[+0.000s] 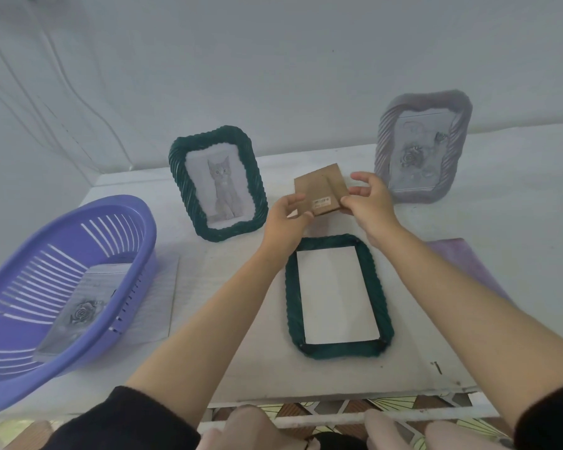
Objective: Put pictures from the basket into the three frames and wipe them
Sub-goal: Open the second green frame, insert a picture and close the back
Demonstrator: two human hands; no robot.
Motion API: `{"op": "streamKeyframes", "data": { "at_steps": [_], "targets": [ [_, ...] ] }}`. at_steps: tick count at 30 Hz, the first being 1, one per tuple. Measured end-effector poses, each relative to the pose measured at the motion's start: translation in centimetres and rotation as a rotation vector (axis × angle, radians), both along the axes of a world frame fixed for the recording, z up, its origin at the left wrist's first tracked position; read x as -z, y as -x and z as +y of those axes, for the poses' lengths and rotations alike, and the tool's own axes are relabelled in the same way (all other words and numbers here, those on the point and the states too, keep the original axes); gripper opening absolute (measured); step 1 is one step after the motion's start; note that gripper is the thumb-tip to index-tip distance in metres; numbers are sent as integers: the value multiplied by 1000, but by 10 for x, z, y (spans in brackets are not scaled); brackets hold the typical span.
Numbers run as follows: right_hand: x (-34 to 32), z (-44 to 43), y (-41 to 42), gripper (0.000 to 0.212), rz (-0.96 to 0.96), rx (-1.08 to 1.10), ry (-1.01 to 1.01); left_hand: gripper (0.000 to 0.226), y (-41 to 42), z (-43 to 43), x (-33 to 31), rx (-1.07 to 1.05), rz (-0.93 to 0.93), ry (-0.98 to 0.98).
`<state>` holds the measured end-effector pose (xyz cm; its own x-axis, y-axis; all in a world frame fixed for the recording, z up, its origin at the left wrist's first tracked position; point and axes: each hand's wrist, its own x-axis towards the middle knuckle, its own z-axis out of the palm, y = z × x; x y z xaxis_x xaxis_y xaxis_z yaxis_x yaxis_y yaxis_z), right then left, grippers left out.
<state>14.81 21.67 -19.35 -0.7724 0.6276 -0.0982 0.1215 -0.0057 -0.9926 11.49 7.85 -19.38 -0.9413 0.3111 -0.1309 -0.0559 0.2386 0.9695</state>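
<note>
White tabletop point(228, 368) is carrying: purple basket point(62, 232) sitting left on a paper sheet point(156, 303). We are noting the cat frame point(218, 183) and lilac frame point(421, 147) standing behind, a flat green frame point(338, 295) lying near, and a purple cloth point(465, 264) lying right.

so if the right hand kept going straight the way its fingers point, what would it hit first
The cardboard backing board that the right hand pinches. Past that, its fingers point left, toward the standing green frame with the cat picture, though depth is hard to judge.
</note>
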Motion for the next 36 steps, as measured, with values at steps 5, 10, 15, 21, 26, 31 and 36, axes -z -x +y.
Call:
{"op": "streamKeyframes", "data": {
  "at_steps": [5,10,15,21,26,31,36],
  "targets": [
    [-13,-1,-22,51,102,-59,90,25,-7,-13,-17,-53,-36,-169],
    [-11,-14,-74,61,50,-144,44,19,-20,-38,-31,59,-93,-138],
    [-7,-19,-124,55,-22,-276,43,34,-49,-61,-24,183,-57,48],
    [3,-26,-153,34,-97,-166,-209,26,-84,-77,-4,235,15,161],
    [12,-29,-158,37,-151,-202,-458,16,-90,-79,3,220,114,254],
    [19,-31,-155,37,-191,-212,-554,19,-89,-76,7,210,192,314],
    [23,-34,-154,36,-210,-204,-587,17,-92,-73,11,202,275,401]
  ]
}}
